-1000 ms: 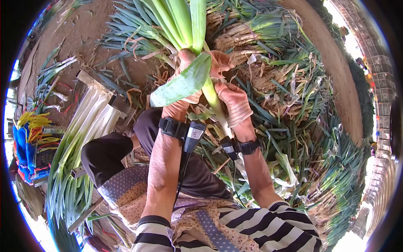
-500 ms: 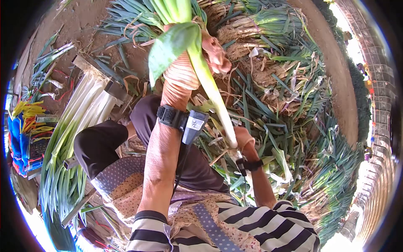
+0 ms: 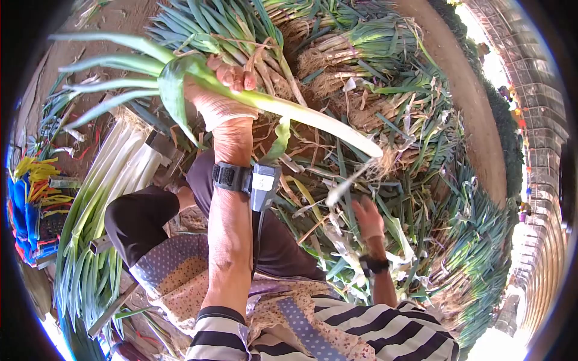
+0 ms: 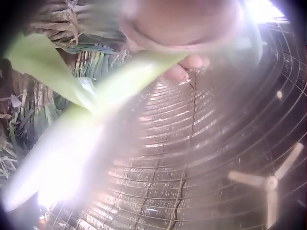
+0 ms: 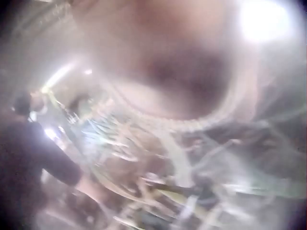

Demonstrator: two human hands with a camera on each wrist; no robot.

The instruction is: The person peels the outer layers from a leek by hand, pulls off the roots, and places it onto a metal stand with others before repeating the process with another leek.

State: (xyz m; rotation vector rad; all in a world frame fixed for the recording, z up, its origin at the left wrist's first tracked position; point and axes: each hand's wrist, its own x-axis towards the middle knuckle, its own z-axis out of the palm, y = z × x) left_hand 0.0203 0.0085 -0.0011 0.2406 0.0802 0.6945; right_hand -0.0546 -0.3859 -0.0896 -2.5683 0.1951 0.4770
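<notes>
In the head view the left hand (image 3: 220,99) grips a leek (image 3: 313,118) by its green part, fingers curled round it. The leek lies slanted, leaves to the left, white root end to the right. A peeled piece of leaf hangs below the stem. In the left wrist view the leek (image 4: 62,153) runs down from under the palm (image 4: 182,24), blurred. The right hand (image 3: 368,221) is lower right, apart from the leek, over loose scraps, its fingers extended. A pale blurred strip (image 3: 344,188) is just left of it. The right wrist view shows the palm (image 5: 168,62), strongly blurred.
Trimmed leeks (image 3: 114,174) rest in a metal-ended rack at the left, beside blue and yellow ties (image 3: 24,204). Untrimmed leek bundles (image 3: 373,48) lie at the top and right. Leaf scraps (image 3: 337,240) cover the ground near the knees.
The left hand has swung the leek from steep to more level, its leaves now leftward. The right hand has come down the stem and away from it, towards the scraps.
</notes>
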